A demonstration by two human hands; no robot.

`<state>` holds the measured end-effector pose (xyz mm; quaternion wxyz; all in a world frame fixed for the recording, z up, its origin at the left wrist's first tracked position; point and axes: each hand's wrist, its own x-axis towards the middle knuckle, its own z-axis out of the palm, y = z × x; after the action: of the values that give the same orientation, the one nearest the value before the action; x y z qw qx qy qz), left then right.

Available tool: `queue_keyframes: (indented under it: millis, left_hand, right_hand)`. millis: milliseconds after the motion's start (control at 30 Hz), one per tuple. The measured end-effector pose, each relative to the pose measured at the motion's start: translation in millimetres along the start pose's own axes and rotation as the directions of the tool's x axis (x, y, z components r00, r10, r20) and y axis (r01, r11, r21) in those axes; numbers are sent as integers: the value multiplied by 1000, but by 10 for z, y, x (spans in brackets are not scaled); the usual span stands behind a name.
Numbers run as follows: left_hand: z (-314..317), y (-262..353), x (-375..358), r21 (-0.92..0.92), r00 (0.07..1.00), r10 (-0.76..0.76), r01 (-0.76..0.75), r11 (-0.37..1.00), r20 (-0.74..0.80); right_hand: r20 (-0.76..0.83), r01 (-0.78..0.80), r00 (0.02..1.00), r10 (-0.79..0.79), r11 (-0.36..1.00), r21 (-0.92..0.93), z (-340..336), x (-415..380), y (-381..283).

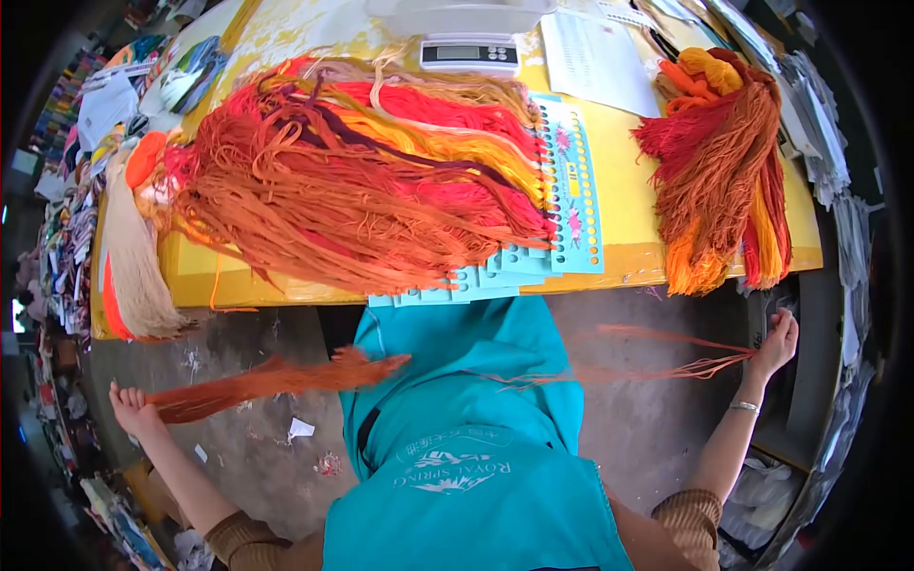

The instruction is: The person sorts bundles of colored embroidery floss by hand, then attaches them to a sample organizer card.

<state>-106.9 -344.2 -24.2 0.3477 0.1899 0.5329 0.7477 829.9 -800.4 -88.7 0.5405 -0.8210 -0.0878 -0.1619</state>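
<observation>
Out to the left, my left hand is closed on one end of a rust-brown hank of thread, whose loose end stretches toward my apron. Far to the right, my right hand pinches a few thin strands of the same colour, blurred along their length and trailing back toward the middle. Both hands are below the table's front edge. Above them on the table, a large spread of red, orange, yellow and rust threads runs to punched light-blue cards, overlapping in a stack.
The yellow table carries a digital scale, a printed sheet and a rust, red and orange thread bundle. A beige hank hangs over its left edge. Paper scraps lie on the floor. Shelves stand at right.
</observation>
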Motion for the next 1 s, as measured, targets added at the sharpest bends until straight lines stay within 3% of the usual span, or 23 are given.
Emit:
queue_keyframes:
  millis: [67, 100, 200, 233, 267, 300, 333, 367, 433, 500, 567, 667, 700, 767, 833, 900, 933, 1000]
  left_hand:
    - [175, -140, -246, -99, 961, -216, 235, 967, 172]
    - [342, -247, -505, -157, 898, -338, 391, 907, 282]
    - [878, -609, -1538, -130, 742, -538, 627, 768, 399]
    - [942, -754, -1757, -107, 660, -594, 706, 700, 460]
    - [1006, -892, -1991, -102, 452, -620, 851, 515, 641]
    - [1065, -1021, -2237, -41, 353, -635, 892, 451, 687]
    - [1122, -1119, -2485, -15, 273, -633, 924, 381, 724]
    - [1174, -1186, -2726, 80, 244, -632, 895, 438, 736]
    - [1204, -1355, -3060, 183, 40, -561, 924, 335, 827]
    - [1366, -1361, -3387, 353, -102, -573, 870, 345, 813]
    - [1586, -1262, -3628, 585, -108, -710, 659, 473, 696]
    - [1630, -1356, -3749, 641, -34, -701, 438, 630, 713]
    - [1631, -1367, -3755, 640, -33, -701, 440, 629, 712]
    - [1649, -1392, -3768, 501, 77, -534, 256, 827, 842]
    - [1649, -1386, -3741, 507, 97, -535, 217, 834, 839]
    - [1636, -1415, -3721, 568, 151, -627, 301, 766, 765]
    - [1641, -1421, -3724, 570, 152, -628, 300, 765, 763]
    - [1666, -1443, -3765, 560, 142, -607, 268, 784, 782]
  right_hand:
    - [82, 105, 991, -110, 993, 58, 270, -296, -269]
    - [147, -24, 989, 4, 991, 134, 456, -535, -488]
    - [493, -143, 870, 35, 972, 185, 902, -1300, -939]
    - [597, -100, 798, -86, 957, 272, 1061, -1575, -1058]
    - [718, -231, 695, -28, 937, 261, 1153, -1849, -1241]
    - [825, -386, 563, 43, 897, 216, 1224, -2125, -1535]
    - [894, -466, 449, -12, 850, 246, 1285, -2378, -1667]
    - [929, -596, 361, -88, 744, 302, 1371, -2617, -1791]
    - [979, -675, 93, -180, 712, 195, 1422, -2830, -2011]
    - [961, -642, -98, -260, 754, 139, 1434, -2982, -2314]
    - [917, -664, -156, -368, 726, 179, 1486, -3158, -2387]
    - [899, -526, -198, -390, 817, 238, 1504, -3268, -2486]
    - [899, -494, -190, -395, 830, 260, 1511, -3292, -2453]
    - [921, -467, -196, -335, 858, 213, 1495, -3271, -2428]
    - [940, -442, -199, -275, 882, 165, 1484, -3248, -2405]
    - [958, -284, -112, -264, 932, 224, 1481, -3241, -2394]
    - [958, -286, -113, -264, 932, 223, 1475, -3251, -2412]
    - [946, -60, 29, -322, 944, 324, 1454, -3268, -2457]
